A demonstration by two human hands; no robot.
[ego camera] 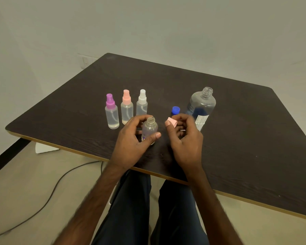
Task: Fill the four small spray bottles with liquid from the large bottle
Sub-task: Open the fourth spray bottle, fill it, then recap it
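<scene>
**Fourth small bottle uncapped, held at the near middle of the surface**

The left hand [132, 138] curls round the open small bottle [149, 129], thumb across its front. The bottle is clear and upright, its threaded neck is bare, and it has a small coloured mark low on its side. The right hand [185, 138], just right of it, pinches a pink spray top [172, 122] between thumb and fingertips, apart from the bottle.

Just beyond the left hand stand three capped spray bottles in a row: the purple-topped bottle [111, 112] on the left, then the pink-topped bottle [126, 106] and the white-topped bottle [142, 103]. All are translucent, with dip tubes showing inside.

The large bottle [201, 105] stands to the far right of the hands. It is clear, uncapped and carries a white label low down. Its blue cap [175, 110] lies on the dark wood-grain surface [245, 138] between it and the row.
</scene>
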